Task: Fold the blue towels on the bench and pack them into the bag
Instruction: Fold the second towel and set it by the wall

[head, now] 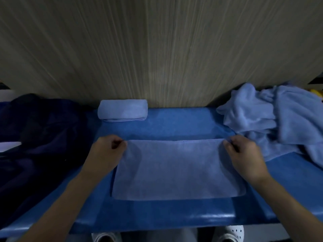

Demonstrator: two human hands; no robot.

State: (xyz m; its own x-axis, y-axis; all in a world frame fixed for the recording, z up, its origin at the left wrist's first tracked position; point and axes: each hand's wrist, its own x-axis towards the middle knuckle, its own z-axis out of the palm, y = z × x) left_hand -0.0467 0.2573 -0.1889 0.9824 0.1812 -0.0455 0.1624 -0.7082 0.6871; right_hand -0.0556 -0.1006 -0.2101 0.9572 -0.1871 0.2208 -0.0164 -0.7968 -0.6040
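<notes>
wood-grain wall (157,49) | blue bench (174,124) | left hand (106,152), right hand (244,154) pinching flat towel (174,168) corners

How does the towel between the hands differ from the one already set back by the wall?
The towel being folded lies spread flat in a wide rectangle; the folded towel is a compact, thick bundle. The flat one is pinched at its far corners by the left hand and right hand; the bundle sits untouched against the wall. Both are light blue and rest on the bench.
</notes>
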